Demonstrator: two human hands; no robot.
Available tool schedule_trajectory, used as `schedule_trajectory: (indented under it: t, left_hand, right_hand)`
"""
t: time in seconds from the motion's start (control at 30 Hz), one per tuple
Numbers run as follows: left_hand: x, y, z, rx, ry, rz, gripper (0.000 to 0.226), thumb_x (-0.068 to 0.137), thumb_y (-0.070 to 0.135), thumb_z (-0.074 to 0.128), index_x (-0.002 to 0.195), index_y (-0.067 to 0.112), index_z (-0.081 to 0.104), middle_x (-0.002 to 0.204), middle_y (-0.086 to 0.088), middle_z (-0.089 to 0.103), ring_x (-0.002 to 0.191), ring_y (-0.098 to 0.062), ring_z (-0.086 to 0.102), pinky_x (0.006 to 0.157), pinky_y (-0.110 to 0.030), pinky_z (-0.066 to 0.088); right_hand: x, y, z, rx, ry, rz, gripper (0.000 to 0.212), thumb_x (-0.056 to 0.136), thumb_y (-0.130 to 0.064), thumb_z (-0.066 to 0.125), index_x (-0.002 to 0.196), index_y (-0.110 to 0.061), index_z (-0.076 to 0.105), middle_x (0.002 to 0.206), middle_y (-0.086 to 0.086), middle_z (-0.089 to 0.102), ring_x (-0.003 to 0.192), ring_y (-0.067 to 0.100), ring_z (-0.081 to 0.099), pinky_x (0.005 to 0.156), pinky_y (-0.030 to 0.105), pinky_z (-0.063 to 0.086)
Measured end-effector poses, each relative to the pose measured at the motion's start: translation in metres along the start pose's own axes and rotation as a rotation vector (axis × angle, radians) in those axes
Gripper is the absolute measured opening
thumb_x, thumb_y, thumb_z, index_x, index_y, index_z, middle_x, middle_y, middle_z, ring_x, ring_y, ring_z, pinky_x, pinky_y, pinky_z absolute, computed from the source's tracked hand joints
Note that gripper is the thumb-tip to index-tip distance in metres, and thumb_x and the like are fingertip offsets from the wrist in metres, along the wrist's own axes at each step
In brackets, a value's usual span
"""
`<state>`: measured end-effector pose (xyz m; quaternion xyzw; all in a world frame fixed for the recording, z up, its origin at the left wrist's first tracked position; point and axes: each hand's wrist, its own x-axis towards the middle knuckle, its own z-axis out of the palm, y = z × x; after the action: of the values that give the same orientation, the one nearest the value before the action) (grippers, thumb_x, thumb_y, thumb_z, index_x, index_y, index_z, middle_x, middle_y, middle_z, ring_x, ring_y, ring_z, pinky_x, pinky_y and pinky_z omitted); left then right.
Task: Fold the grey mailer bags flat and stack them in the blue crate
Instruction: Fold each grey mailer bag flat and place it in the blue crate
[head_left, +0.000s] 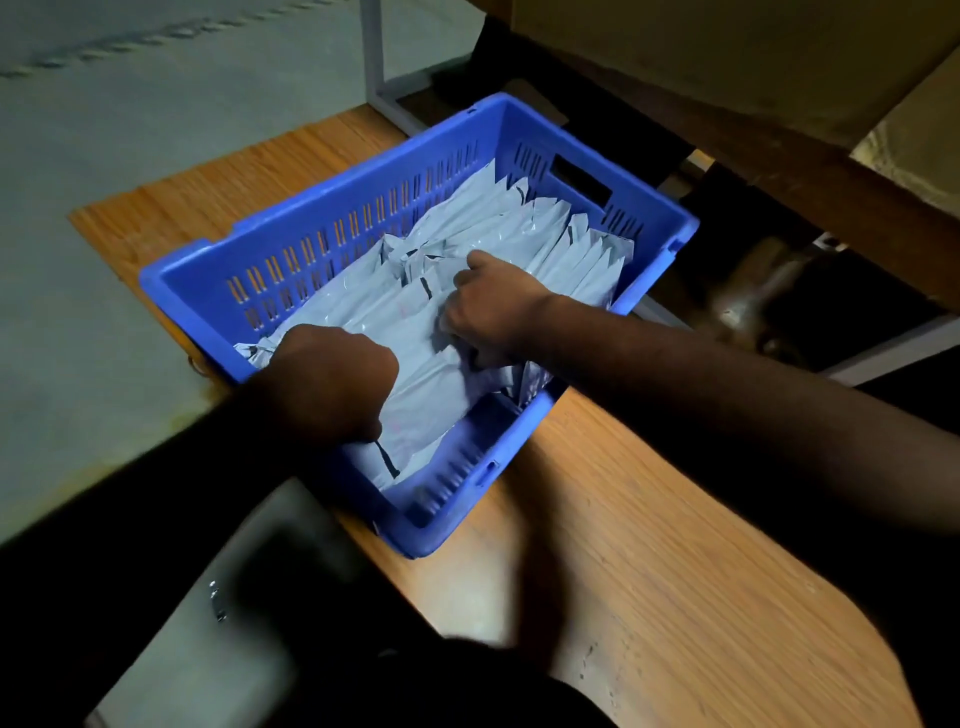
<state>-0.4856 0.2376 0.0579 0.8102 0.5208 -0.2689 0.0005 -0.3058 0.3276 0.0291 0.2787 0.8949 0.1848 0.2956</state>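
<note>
A blue crate (332, 208) with slotted walls sits on a wooden table (649, 545), close to the table's left edge and angled so one corner points toward the person. Inside it lie the grey mailer bags (519, 223), folded flat and packed in overlapping rows that run from the near left wall up to the far right corner, where several stand on edge against the wall. Both of the person's hands are down in the crate. The left hand (332, 379) is by the near left wall, its fingers curled under and closed on the end of a folded bag (415, 415) that lies along the near side of the stack; the fingertips themselves are hidden beneath the hand. The right hand (493, 306) is at the middle of the crate, knuckles up, fingers bent and bunched together, gripping the bags under it; exactly which bag it has I cannot tell. A grey blurred shape shows at the lower left, off the table's edge. Beyond the table's far corner stands a pale metal leg (374, 57) on the floor.
</note>
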Motion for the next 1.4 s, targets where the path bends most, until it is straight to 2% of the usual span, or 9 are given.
schedule_trajectory:
  t: [0.1,0.4,0.53,0.67,0.8,0.93,1.07,1.2,1.4]
  left_hand:
    - [0.002,0.007,-0.005,0.011,-0.021,0.06,0.049,0.079,0.061,0.076,0.09,0.022,0.049,0.105,0.002,0.068,0.099,-0.022,0.069,0.057,-0.025,0.029]
    - [0.008,0.013,-0.001,-0.024,-0.142,0.061,0.058,0.076,0.061,0.08,0.114,0.021,0.062,0.114,0.001,0.069,0.106,-0.021,0.069,0.074,-0.03,0.041]
    - [0.004,0.013,-0.001,-0.052,-0.115,0.045,0.062,0.07,0.072,0.078,0.097,0.021,0.055,0.111,0.0,0.07,0.103,-0.022,0.069,0.071,-0.029,0.038]
    - [-0.009,0.005,-0.018,-0.165,0.1,-0.038,0.068,0.074,0.081,0.065,0.113,0.026,0.057,0.114,-0.002,0.066,0.106,-0.027,0.065,0.071,-0.033,0.035]
    - [-0.027,0.019,-0.033,-0.617,0.465,0.096,0.059,0.078,0.077,0.064,0.122,0.038,0.055,0.109,0.015,0.065,0.101,-0.014,0.065,0.079,-0.037,0.05]
    - [-0.048,0.075,-0.051,-0.877,0.778,0.435,0.037,0.088,0.056,0.069,0.116,0.032,0.066,0.104,0.016,0.066,0.091,-0.006,0.064,0.081,-0.039,0.055]
    - [-0.048,0.158,-0.064,-0.864,0.886,0.698,0.02,0.097,0.032,0.07,0.11,0.017,0.072,0.1,0.008,0.07,0.088,-0.011,0.065,0.081,-0.036,0.054]
    - [-0.048,0.263,-0.068,-0.848,0.796,0.881,0.017,0.099,0.027,0.066,0.111,0.017,0.072,0.098,0.009,0.069,0.087,-0.01,0.063,0.079,-0.035,0.052]
    - [-0.067,0.435,-0.069,-0.817,0.494,1.082,0.019,0.099,0.031,0.062,0.114,0.025,0.071,0.101,0.013,0.07,0.091,-0.006,0.064,0.075,-0.037,0.054]
  right_hand:
    - [0.006,-0.008,0.003,-0.052,-0.056,-0.051,0.045,0.078,-0.061,0.066,0.106,-0.026,0.072,0.105,-0.002,0.072,0.108,0.024,0.059,0.095,0.04,0.02]
    - [0.004,-0.011,0.007,0.046,-0.11,0.022,0.048,0.075,-0.068,0.069,0.106,-0.032,0.069,0.106,-0.003,0.071,0.103,0.022,0.065,0.1,0.04,0.024]
    - [-0.005,-0.005,0.012,0.132,-0.097,0.099,0.052,0.073,-0.071,0.07,0.106,-0.031,0.067,0.105,-0.006,0.071,0.106,0.022,0.062,0.098,0.04,0.024]
    - [-0.037,0.004,-0.012,0.417,0.039,0.262,0.059,0.072,-0.073,0.074,0.114,-0.033,0.065,0.107,-0.009,0.07,0.108,0.021,0.061,0.091,0.038,0.027]
    - [-0.129,-0.005,-0.032,0.927,0.444,0.464,0.042,0.088,-0.06,0.069,0.119,-0.031,0.07,0.103,-0.014,0.073,0.096,0.012,0.068,0.096,0.039,0.046]
    - [-0.241,-0.058,-0.036,1.229,0.938,0.712,0.017,0.099,-0.035,0.069,0.107,-0.021,0.076,0.099,-0.014,0.074,0.09,0.005,0.069,0.081,0.024,0.051]
    - [-0.322,-0.113,-0.001,1.274,0.98,0.964,0.008,0.1,-0.024,0.07,0.102,-0.018,0.076,0.099,-0.014,0.073,0.089,0.006,0.068,0.08,0.021,0.05]
    - [-0.401,-0.17,0.049,1.292,0.935,1.179,0.009,0.099,-0.025,0.07,0.103,-0.02,0.077,0.099,-0.011,0.074,0.093,0.012,0.068,0.08,0.039,0.053]
    - [-0.542,-0.264,0.11,1.441,0.987,1.582,0.007,0.098,-0.021,0.07,0.101,-0.02,0.077,0.096,-0.009,0.076,0.093,0.013,0.07,0.082,0.031,0.056]
